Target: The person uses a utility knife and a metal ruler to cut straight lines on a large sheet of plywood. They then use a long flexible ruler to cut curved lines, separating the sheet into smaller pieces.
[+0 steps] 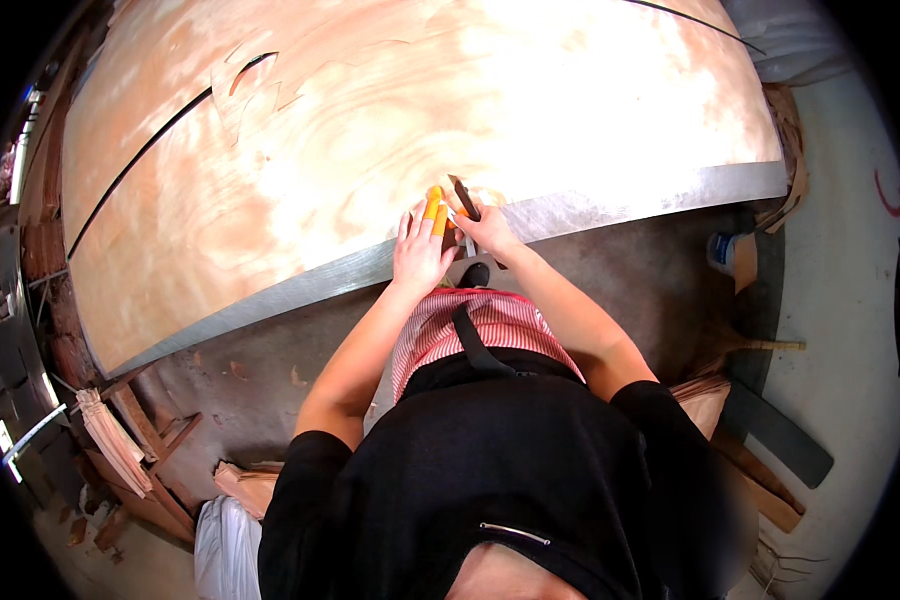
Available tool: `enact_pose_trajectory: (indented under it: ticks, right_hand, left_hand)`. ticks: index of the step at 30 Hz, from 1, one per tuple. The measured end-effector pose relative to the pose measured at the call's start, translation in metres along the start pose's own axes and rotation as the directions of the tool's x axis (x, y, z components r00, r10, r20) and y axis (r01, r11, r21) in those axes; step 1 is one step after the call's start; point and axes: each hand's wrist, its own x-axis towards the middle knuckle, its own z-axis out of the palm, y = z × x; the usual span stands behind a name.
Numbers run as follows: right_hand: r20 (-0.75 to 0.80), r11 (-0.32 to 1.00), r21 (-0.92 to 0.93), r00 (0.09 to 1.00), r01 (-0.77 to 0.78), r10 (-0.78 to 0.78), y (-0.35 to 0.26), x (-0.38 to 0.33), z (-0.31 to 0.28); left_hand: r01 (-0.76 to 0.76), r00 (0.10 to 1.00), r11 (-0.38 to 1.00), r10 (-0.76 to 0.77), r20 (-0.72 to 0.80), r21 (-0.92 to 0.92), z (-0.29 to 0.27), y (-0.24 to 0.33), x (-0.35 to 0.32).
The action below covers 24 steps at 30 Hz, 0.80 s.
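A large sheet of pale wood veneer (360,130) lies over the table, with bright glare across its middle and right. My left hand (420,252) rests on it at the near edge, fingers stretched forward and orange-yellow tape around some of them. Just right of it, my right hand (490,233) is closed around a slim dark tool (464,197) that looks like a knife. Its narrow end points forward and left, close to the taped fingertips. A small brown piece shows between the hands, too covered to make out.
A metal strip (660,198) runs along the table's near edge. One black strap (145,150) crosses the sheet at left, beside torn veneer; another (695,20) lies at far right. Veneer scraps (115,440) and a wooden frame stand lower left. A tub (722,252) sits at right.
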Motion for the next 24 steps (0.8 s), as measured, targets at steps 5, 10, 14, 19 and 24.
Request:
enact_pose_trajectory:
  ticks: [5, 10, 14, 19, 24]
  right_hand:
    - [-0.011, 0.988, 0.154, 1.000, -0.013, 0.015, 0.023, -0.011, -0.006]
    - [0.050, 0.933, -0.348, 0.996, 0.088, -0.076, 0.032, -0.007, -0.023]
    - [0.155, 0.826, -0.539, 0.984, 0.162, -0.092, -0.013, -0.005, -0.058]
    - [0.283, 0.947, -0.293, 0.958, 0.133, -0.047, -0.026, -0.065, -0.129]
    - [0.423, 0.972, -0.225, 0.905, 0.061, 0.041, -0.036, -0.164, -0.201]
  left_hand:
    - [-0.001, 0.999, 1.000, 0.001, 0.054, 0.004, -0.004, -0.001, -0.001]
    - [-0.035, 0.994, 0.995, 0.024, 0.111, 0.098, -0.006, -0.002, -0.002]
    - [-0.067, 0.989, 0.975, 0.037, 0.145, 0.213, -0.008, 0.001, 0.001]
    - [-0.050, 0.997, 0.995, 0.044, 0.062, 0.091, -0.014, 0.003, 0.002]
    - [0.330, 0.834, 0.433, -0.550, 0.044, -0.839, -0.021, -0.031, -0.026]
